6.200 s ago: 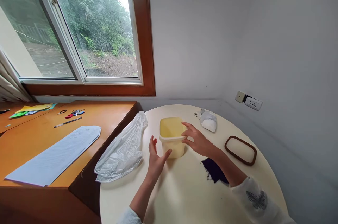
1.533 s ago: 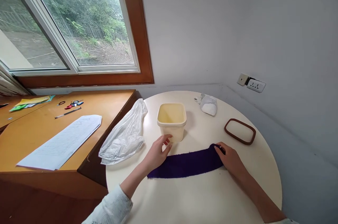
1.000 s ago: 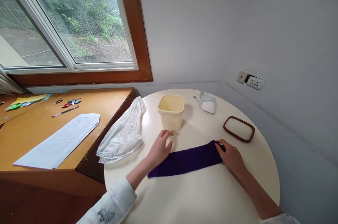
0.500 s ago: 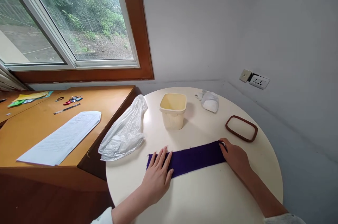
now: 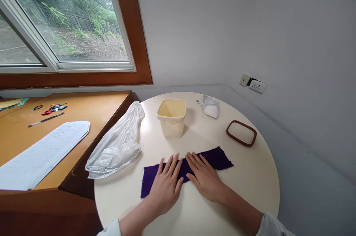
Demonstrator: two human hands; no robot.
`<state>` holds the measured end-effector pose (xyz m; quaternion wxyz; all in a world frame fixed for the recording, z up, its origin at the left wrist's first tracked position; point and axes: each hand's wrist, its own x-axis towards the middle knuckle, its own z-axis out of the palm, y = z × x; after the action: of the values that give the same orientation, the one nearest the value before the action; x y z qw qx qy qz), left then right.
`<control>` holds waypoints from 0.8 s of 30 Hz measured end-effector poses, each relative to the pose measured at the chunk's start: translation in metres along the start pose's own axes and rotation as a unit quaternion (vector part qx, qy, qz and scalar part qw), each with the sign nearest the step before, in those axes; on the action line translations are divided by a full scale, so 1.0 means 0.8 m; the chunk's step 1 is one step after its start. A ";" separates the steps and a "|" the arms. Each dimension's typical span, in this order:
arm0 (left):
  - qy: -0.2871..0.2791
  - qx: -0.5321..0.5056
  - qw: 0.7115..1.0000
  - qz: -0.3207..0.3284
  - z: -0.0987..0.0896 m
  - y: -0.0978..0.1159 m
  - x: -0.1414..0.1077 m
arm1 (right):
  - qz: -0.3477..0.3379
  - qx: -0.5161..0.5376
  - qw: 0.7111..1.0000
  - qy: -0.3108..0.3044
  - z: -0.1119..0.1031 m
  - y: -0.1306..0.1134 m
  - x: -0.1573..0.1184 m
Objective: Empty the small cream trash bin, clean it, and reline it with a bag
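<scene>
On the purple cloth (image 5: pixel 218 158), both hands' fingers (image 5: pixel 168 167) lie extended, palms down.

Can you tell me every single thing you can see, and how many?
Cloth: one, purple, under both hands
Tub: one, pale yellow, beyond cloth
Large plastic bag: one, whitish, left of tub
Small bag: one, clear and white, right of tub
Loop: one, brown, table's right
Round table: one, cream, middle
Desk: one, orange-brown, left
Printed sheets: uncountable, white, desk
Pen: one, dark, desk
Bunch, maybe keys: one, red-blue, desk
Band: one, black, desk
Papers: several, yellow-green, desk
Window: one, brown-framed, left
Wall plates: two, pale, right wall
Left hand, right hand: two, bare, on cloth
</scene>
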<state>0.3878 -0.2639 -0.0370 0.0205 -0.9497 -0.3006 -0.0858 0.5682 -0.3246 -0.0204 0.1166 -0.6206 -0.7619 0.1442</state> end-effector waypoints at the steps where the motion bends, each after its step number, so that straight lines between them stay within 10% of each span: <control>1: 0.002 0.004 1.000 -0.005 0.001 -0.004 -0.002 | 0.010 -0.002 1.000 0.002 -0.002 0.006 -0.001; 24: 0.005 0.067 0.994 -0.090 -0.002 -0.066 -0.052 | 0.159 -0.070 0.984 0.027 -0.013 0.103 -0.035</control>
<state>0.3239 -0.2445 -0.0431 0.0780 -0.9147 -0.3900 -0.0722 0.6529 -0.3355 -0.0408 0.0687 -0.7443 -0.6580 0.0908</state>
